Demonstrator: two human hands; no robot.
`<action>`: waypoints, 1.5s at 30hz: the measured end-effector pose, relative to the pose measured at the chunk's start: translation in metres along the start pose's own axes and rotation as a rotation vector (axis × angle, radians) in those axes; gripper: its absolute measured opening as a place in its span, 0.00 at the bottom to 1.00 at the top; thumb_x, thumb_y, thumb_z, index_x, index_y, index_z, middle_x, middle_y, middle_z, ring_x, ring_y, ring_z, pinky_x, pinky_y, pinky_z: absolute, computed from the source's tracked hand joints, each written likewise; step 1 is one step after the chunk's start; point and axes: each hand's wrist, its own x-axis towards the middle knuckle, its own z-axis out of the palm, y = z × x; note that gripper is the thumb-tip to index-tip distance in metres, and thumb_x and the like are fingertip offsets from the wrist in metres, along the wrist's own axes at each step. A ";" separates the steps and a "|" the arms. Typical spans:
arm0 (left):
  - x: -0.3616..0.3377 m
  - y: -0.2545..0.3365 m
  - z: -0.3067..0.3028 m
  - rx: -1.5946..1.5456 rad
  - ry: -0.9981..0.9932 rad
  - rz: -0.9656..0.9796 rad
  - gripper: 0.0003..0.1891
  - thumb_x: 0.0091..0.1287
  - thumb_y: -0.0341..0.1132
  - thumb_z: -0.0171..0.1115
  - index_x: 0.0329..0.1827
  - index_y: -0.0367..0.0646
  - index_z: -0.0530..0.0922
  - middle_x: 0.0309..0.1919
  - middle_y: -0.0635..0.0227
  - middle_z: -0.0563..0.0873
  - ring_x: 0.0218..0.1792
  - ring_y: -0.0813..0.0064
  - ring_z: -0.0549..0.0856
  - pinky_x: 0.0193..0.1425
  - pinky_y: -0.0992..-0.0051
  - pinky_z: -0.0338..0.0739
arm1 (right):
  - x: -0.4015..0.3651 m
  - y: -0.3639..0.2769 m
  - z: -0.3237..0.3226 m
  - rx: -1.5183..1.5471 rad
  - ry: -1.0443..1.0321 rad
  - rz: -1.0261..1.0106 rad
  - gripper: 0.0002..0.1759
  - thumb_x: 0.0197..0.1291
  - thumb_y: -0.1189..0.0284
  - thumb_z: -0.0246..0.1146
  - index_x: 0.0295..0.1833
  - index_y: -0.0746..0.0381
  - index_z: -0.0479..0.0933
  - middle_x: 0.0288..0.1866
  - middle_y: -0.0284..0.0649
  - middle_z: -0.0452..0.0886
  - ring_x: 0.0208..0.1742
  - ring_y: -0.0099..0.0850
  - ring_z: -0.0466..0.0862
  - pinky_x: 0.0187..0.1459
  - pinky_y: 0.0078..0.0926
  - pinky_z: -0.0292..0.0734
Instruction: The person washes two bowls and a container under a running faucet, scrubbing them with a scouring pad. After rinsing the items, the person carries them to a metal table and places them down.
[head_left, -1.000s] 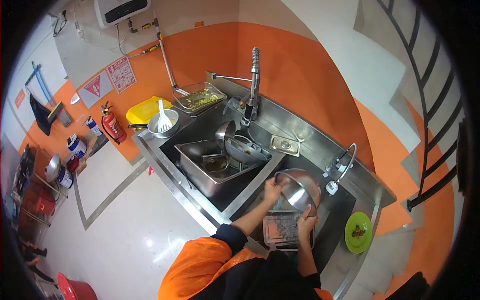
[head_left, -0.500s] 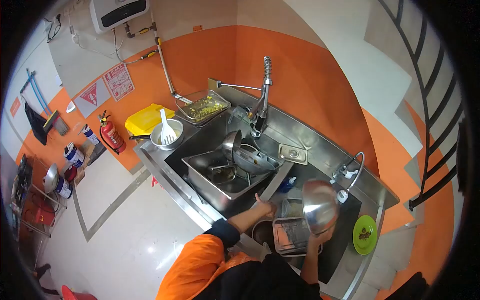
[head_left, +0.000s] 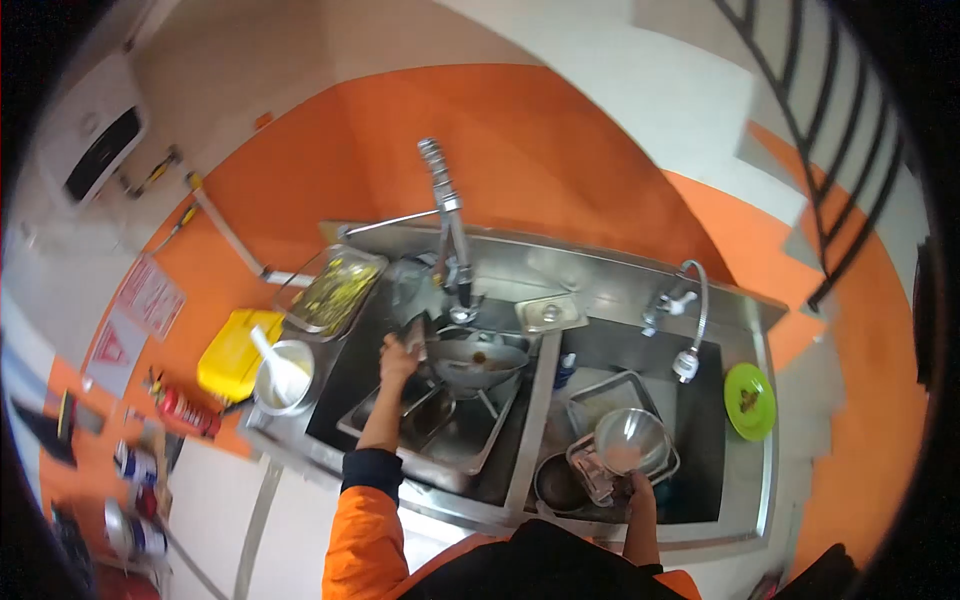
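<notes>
My left hand [head_left: 398, 360] reaches over the left sink basin, with its fingers at a dark, shiny metal piece [head_left: 417, 336] too blurred to name. Beside that piece sits a grey wok-like pan [head_left: 476, 362] with a small brown spot inside. Below it lies a large rectangular steel pan [head_left: 466, 452]. In the right basin, my right hand [head_left: 640, 487] is closed on the lower rim of a round, shiny bowl [head_left: 632, 440]. Under this bowl are a rectangular tray [head_left: 592, 474] and a clear rectangular container [head_left: 612, 394]; a round dark pot [head_left: 560, 482] stands to their left.
A spring faucet [head_left: 450, 230] rises behind the left basin, a flexible tap [head_left: 688, 362] over the right. A green plate [head_left: 750, 402] with scraps lies right. At left are a glass dish with yellow bits [head_left: 340, 292], a white pot [head_left: 286, 386] holding a white spatula, and a yellow container [head_left: 236, 358].
My left hand has moved from the middle divider left into the left basin. My right hand has lowered the bowl onto or over the tray. The view has turned.
</notes>
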 end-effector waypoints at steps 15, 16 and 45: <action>0.099 -0.022 0.083 1.074 -0.453 0.426 0.37 0.57 0.44 0.59 0.67 0.38 0.57 0.57 0.49 0.72 0.43 0.63 0.82 0.32 0.64 0.79 | -0.098 -0.019 -0.104 0.594 0.439 -0.387 0.17 0.57 0.59 0.53 0.37 0.64 0.75 0.25 0.38 0.77 0.21 0.33 0.77 0.22 0.31 0.75; 0.102 -0.044 0.102 1.499 -0.168 0.564 0.27 0.57 0.45 0.57 0.58 0.40 0.71 0.65 0.51 0.62 0.44 0.65 0.82 0.39 0.69 0.77 | -0.093 -0.022 -0.112 0.588 0.551 -0.465 0.20 0.58 0.57 0.51 0.37 0.64 0.75 0.26 0.38 0.78 0.22 0.32 0.76 0.21 0.31 0.74; -0.243 0.067 -0.063 -0.937 -0.583 0.239 0.49 0.46 0.14 0.48 0.69 0.64 0.38 0.62 0.53 0.60 0.53 0.53 0.74 0.35 0.64 0.85 | 0.005 -0.115 -0.086 -0.108 -0.016 -0.376 0.14 0.53 0.69 0.60 0.46 0.59 0.76 0.31 0.35 0.76 0.28 0.25 0.76 0.27 0.23 0.72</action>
